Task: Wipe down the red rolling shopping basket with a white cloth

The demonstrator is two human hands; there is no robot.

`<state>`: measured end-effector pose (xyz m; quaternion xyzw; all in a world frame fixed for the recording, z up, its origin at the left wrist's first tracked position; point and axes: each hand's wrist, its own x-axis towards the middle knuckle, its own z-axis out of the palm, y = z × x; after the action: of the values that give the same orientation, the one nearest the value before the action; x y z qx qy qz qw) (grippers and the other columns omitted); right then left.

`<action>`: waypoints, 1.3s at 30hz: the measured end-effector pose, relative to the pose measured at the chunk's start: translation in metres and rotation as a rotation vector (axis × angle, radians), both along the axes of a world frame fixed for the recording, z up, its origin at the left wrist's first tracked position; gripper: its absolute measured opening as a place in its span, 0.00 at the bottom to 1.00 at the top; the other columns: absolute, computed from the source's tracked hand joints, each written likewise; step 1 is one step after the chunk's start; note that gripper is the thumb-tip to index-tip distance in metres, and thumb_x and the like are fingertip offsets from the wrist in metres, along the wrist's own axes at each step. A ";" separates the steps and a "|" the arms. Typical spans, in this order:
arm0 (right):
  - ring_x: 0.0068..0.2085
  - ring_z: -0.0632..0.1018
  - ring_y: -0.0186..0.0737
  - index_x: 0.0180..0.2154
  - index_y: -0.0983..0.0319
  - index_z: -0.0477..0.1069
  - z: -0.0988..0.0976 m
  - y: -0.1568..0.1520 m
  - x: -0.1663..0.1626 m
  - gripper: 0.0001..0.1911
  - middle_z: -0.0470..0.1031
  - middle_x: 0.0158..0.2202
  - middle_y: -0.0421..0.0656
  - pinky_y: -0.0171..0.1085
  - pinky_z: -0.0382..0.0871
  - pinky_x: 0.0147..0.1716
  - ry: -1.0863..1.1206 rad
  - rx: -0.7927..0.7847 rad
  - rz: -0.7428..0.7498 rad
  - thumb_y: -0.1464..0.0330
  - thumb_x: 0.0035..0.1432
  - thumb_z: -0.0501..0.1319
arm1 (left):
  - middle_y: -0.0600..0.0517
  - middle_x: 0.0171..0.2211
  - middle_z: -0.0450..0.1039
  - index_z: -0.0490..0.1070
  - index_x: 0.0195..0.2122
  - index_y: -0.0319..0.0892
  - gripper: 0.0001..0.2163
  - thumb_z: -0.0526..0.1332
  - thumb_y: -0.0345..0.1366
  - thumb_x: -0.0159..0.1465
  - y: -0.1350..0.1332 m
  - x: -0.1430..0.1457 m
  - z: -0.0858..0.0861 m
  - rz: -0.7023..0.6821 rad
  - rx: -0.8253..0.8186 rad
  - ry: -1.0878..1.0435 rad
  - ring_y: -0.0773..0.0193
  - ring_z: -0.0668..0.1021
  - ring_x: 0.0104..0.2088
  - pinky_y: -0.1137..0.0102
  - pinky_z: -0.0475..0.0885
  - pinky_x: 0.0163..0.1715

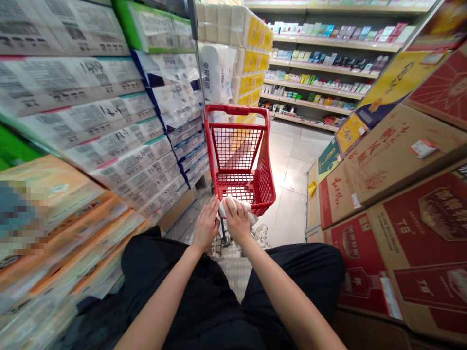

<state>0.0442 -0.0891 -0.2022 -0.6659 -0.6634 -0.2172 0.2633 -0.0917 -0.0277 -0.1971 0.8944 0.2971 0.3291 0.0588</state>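
Observation:
A red plastic basket cart (239, 125) with grid walls and an upright handle stands in front of my knees; its basket shows no goods. My left hand (206, 224) is at the near left corner of its rim, with the fingers closed over the edge. Pressed to the near rim, my right hand (235, 218) grips a crumpled white cloth (252, 217), perhaps a paper wipe. Part of the cloth sticks out past the fingers on the right. The palms and the rim beneath them are hidden.
Stacked paper packs (120, 114) rise close on the left, with orange packs (83, 214) nearer. Cardboard cartons (365, 160) crowd the right side. Beyond the cart are tiled floor (295, 167) and stocked shelves (321, 73). A thin pole (200, 63) stands by the cart.

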 end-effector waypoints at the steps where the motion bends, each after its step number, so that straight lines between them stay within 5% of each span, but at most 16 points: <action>1: 0.65 0.59 0.48 0.66 0.61 0.55 -0.001 -0.005 0.013 0.30 0.64 0.63 0.47 0.49 0.55 0.63 -0.045 -0.004 0.038 0.73 0.63 0.54 | 0.47 0.69 0.52 0.42 0.70 0.45 0.34 0.50 0.23 0.64 0.000 0.000 0.001 -0.001 0.003 0.003 0.57 0.56 0.69 0.55 0.59 0.65; 11: 0.64 0.62 0.48 0.64 0.60 0.59 0.008 -0.061 0.157 0.29 0.67 0.61 0.49 0.54 0.59 0.64 -0.111 -0.046 0.156 0.77 0.63 0.51 | 0.49 0.69 0.51 0.40 0.71 0.46 0.33 0.49 0.25 0.66 -0.001 0.001 0.006 -0.004 0.001 0.009 0.58 0.56 0.68 0.56 0.58 0.65; 19: 0.65 0.59 0.51 0.63 0.62 0.60 0.002 -0.049 0.097 0.26 0.66 0.60 0.50 0.58 0.57 0.64 0.197 0.136 -0.079 0.74 0.64 0.50 | 0.47 0.69 0.52 0.42 0.70 0.46 0.28 0.48 0.31 0.70 -0.001 0.001 0.002 -0.001 -0.021 -0.026 0.58 0.56 0.69 0.56 0.58 0.65; 30: 0.64 0.58 0.52 0.64 0.64 0.58 0.007 0.003 -0.026 0.29 0.64 0.61 0.52 0.55 0.58 0.63 0.194 0.002 -0.122 0.71 0.63 0.55 | 0.47 0.68 0.53 0.43 0.70 0.46 0.26 0.46 0.33 0.72 0.001 0.000 0.000 -0.002 -0.025 -0.006 0.58 0.56 0.69 0.55 0.58 0.65; 34: 0.64 0.60 0.50 0.64 0.61 0.59 0.003 -0.004 0.001 0.28 0.65 0.62 0.48 0.52 0.59 0.62 0.053 0.010 0.024 0.73 0.63 0.53 | 0.47 0.69 0.52 0.42 0.70 0.46 0.26 0.45 0.33 0.72 0.001 0.000 0.001 -0.003 -0.026 -0.001 0.57 0.56 0.69 0.54 0.58 0.65; 39: 0.64 0.61 0.49 0.64 0.61 0.61 0.003 -0.043 0.100 0.28 0.68 0.60 0.47 0.50 0.61 0.62 -0.083 0.037 0.100 0.76 0.63 0.51 | 0.48 0.69 0.52 0.42 0.70 0.47 0.26 0.46 0.33 0.71 0.000 0.001 0.002 0.000 -0.035 -0.008 0.58 0.56 0.69 0.55 0.57 0.65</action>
<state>0.1447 -0.1319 -0.1988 -0.6172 -0.7023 -0.2434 0.2581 -0.0905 -0.0281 -0.1950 0.8918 0.3027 0.3277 0.0755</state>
